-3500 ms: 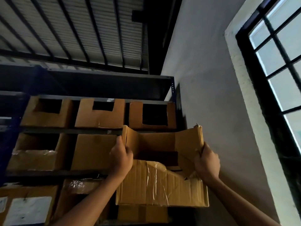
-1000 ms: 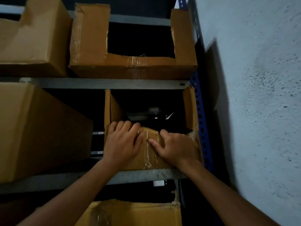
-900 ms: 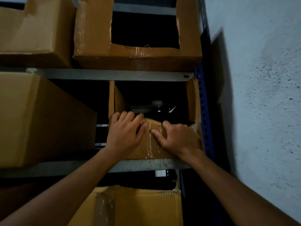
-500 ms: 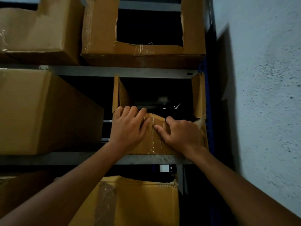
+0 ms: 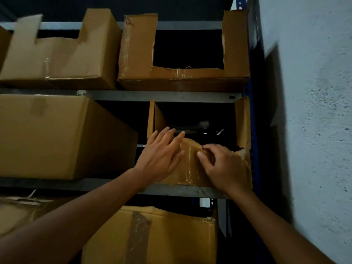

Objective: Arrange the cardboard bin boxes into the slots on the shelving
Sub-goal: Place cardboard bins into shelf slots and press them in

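Head view: the bin box [image 5: 188,168] is seen seated in the middle slot of the shelving [image 5: 171,96], just toward 3 o'clock from centre. The left hand [image 5: 162,153] is laid over its front lip at 9 o'clock, fingers straight and slightly spread, seemingly to push it home. The right hand [image 5: 222,164], at 3 o'clock, is curled over the lip's top edge, thumb in front, probably to square it

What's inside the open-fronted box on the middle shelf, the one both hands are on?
Mostly darkness in the box: a pale blurred shape and small glints near the back, unidentifiable. The front panel, left hand and right hand cover the lower inside.
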